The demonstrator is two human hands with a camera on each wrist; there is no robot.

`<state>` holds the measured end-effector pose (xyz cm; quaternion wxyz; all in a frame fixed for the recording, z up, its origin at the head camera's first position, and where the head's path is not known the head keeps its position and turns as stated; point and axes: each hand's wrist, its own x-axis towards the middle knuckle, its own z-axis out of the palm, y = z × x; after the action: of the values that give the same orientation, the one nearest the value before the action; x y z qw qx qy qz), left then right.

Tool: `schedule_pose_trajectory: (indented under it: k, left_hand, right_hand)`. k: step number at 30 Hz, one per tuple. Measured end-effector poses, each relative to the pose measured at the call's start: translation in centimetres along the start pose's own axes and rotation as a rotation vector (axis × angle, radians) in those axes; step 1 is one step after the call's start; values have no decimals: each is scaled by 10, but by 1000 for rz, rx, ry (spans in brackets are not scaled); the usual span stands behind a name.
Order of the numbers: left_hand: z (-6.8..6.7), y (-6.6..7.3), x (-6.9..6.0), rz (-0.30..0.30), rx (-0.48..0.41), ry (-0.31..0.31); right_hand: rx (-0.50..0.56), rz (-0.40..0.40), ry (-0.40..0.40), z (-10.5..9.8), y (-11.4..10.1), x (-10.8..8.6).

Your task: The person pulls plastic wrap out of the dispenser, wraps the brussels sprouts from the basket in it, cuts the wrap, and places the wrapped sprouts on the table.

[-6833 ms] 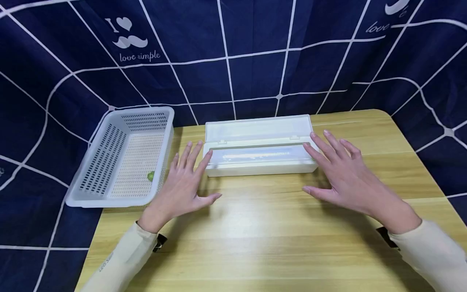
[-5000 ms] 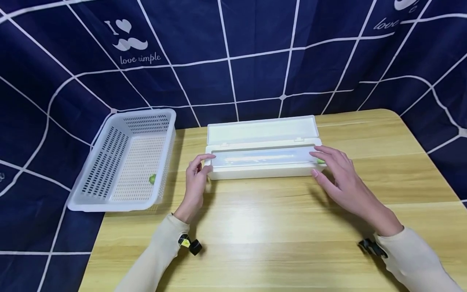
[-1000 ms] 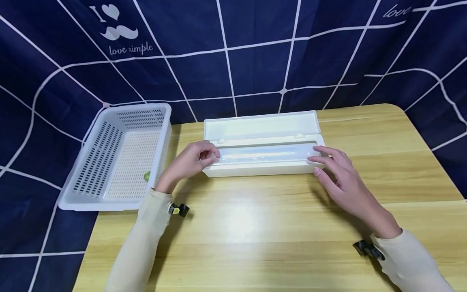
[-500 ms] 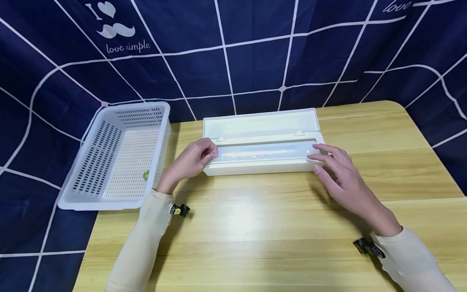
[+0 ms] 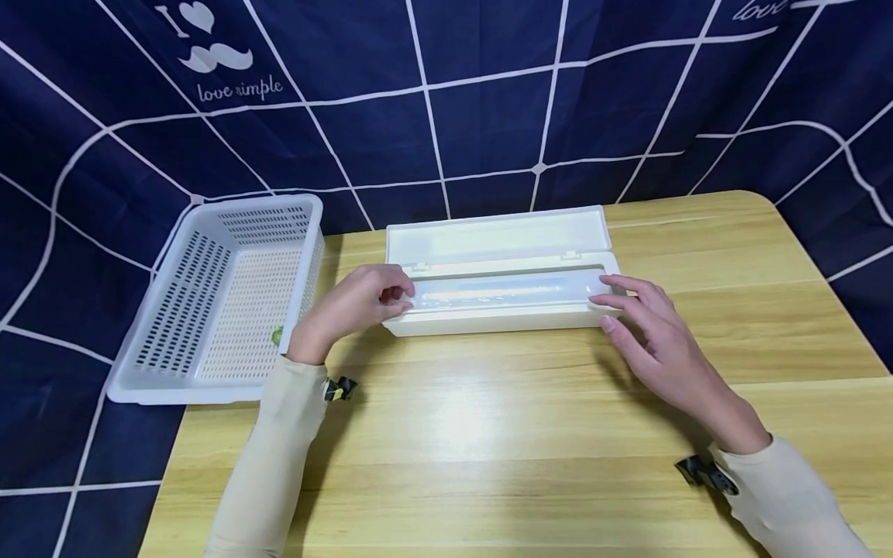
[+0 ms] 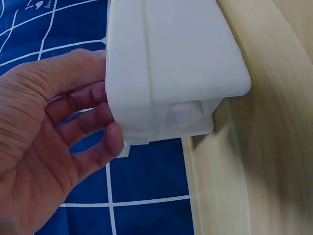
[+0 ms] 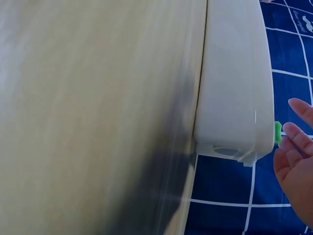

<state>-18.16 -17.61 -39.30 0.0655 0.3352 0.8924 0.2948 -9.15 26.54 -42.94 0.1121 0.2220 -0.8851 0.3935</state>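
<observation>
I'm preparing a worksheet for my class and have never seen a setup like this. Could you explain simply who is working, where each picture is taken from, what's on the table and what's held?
There is no machine: the left grip and right grip are a person's bare hands. The largest picture looks down from the head; the other two look from the left and right wrists.

On the wooden table is a long white box, its lid open, with what looks like clear film inside. To the left is a white basket containing a small green item.

The left grip is bent at the box's left end; whether it pinches the film is hard to tell. The right grip is at the right end, close to a green tab.
</observation>
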Motion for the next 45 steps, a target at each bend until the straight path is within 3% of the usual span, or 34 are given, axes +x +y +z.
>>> schedule_pose_trajectory:
  k: [9,19,32,45]
  left_hand:
    - [5,-2,-2,94,88,59]
    - [10,-4,-4,69,46,95]
    - [5,-7,2,88,-59,-2]
    - [18,-6,7,157,35,38]
  right_hand:
    - [-7,-7,5,0,-1,1]
    - [-4,-14,4,2,0,0]
    - [-3,-2,6,4,-1,0]
    - [-3,-1,-9,2,-2,0]
